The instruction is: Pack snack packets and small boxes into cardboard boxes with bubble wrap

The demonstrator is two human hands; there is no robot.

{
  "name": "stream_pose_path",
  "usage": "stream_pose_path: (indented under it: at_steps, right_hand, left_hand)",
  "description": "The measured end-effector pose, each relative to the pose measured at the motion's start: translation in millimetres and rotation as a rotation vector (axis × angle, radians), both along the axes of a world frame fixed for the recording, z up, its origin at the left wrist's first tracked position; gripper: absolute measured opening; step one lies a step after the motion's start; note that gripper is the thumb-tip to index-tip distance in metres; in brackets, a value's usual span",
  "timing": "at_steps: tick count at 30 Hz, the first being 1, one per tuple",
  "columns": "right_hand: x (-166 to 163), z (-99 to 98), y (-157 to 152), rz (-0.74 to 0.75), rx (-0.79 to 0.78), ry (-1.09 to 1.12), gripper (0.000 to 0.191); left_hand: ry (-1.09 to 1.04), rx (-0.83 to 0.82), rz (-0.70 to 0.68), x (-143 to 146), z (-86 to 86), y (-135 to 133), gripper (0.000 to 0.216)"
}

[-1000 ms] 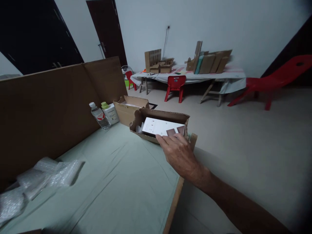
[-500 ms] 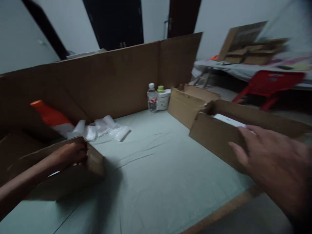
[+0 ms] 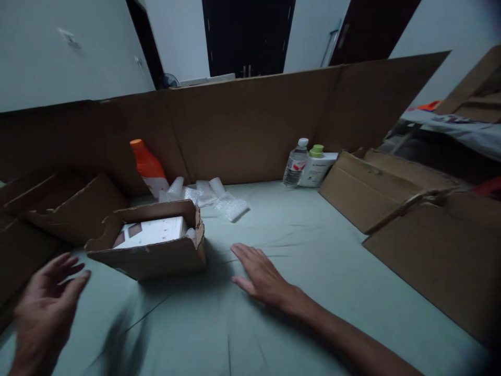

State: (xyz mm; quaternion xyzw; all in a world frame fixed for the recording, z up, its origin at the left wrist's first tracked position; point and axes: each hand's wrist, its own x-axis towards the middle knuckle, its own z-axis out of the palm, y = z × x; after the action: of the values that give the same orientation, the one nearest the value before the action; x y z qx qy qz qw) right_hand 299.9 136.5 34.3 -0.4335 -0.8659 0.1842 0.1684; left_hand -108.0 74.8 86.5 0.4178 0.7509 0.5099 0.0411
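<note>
A small open cardboard box point(image 3: 168, 260) stands on the pale green table cover point(image 3: 313, 271), left of the middle. Inside it lies a white carton point(image 3: 154, 230) with dark patches, and a piece of bubble wrap point(image 3: 191, 234) is tucked at its right end. To the left of the box hovers my left hand point(image 3: 49, 303), open and holding nothing, thumb apart from the fingers. My right hand point(image 3: 260, 274) is also open and empty, its fingers stretched toward the box's right end with a gap between them.
Bubble wrap rolls point(image 3: 207, 193) lie behind the box beside an orange-and-white bottle point(image 3: 148, 164). A water bottle point(image 3: 296, 164) and a white bottle with green cap point(image 3: 315, 169) stand by the cardboard wall point(image 3: 250, 130). Open cardboard boxes flank both sides, left point(image 3: 78, 209) and right point(image 3: 434, 256).
My left hand has come out of the small box and moved left of it. The right hand has left the right-hand box and swung toward the middle. The view has turned left.
</note>
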Motion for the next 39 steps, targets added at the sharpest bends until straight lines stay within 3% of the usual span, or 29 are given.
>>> stream_pose_path:
  at_steps: [3, 5, 7, 10, 14, 17, 20, 24, 32, 34, 39]
  right_hand:
    - [-58, 4.5, 22, 0.044, -0.137, 0.156, 0.080]
    - [-84, 7.6, 31, 0.035, -0.160, 0.254, 0.079]
    - [-93, 9.0, 34, -0.018, -0.147, 0.305, 0.069]
    - [-64, 8.0, 23, -0.164, -0.138, 0.322, 0.050]
    - [14, 9.5, -20, -0.349, -0.073, 0.314, 0.034]
    - [43, 14.9, -57, -0.413, 0.002, 0.300, 0.035]
    - [44, 18.3, -71, -0.471, -0.024, 0.253, 0.039]
    - [62, 18.2, -61, -0.631, -0.030, 0.245, 0.037]
    - [159, -1.6, -47, -0.842, 0.165, 0.210, 0.029]
    - [175, -9.8, -39, -0.865, 0.226, 0.222, 0.036]
    - [197, -35.6, -15, -0.894, 0.296, 0.255, 0.063]
  left_hand:
    - [-0.318, -0.031, -0.114, 11, -22.2, 11, 0.062]
    - [-0.360, -0.081, -0.141, 24, -26.3, 20, 0.049]
    - [-0.342, -0.107, -0.146, 41, -27.5, 25, 0.052]
    - [-0.356, -0.099, -0.293, 77, -30.9, 26, 0.059]
    - [-0.406, -0.176, -0.581, 137, -39.3, 15, 0.057]
    - [-0.392, -0.250, -0.590, 160, -46.1, 4, 0.060]
    - [-0.304, -0.311, -0.539, 164, -51.1, 11, 0.065]
    - [-0.240, -0.280, -0.669, 190, -51.9, 47, 0.065]
    - [-0.268, -0.133, -1.071, 312, -54.5, 140, 0.055]
    - [-0.222, -0.133, -1.087, 339, -56.3, 170, 0.053]
    - [-0.151, -0.184, -0.960, 395, -64.6, 229, 0.049]
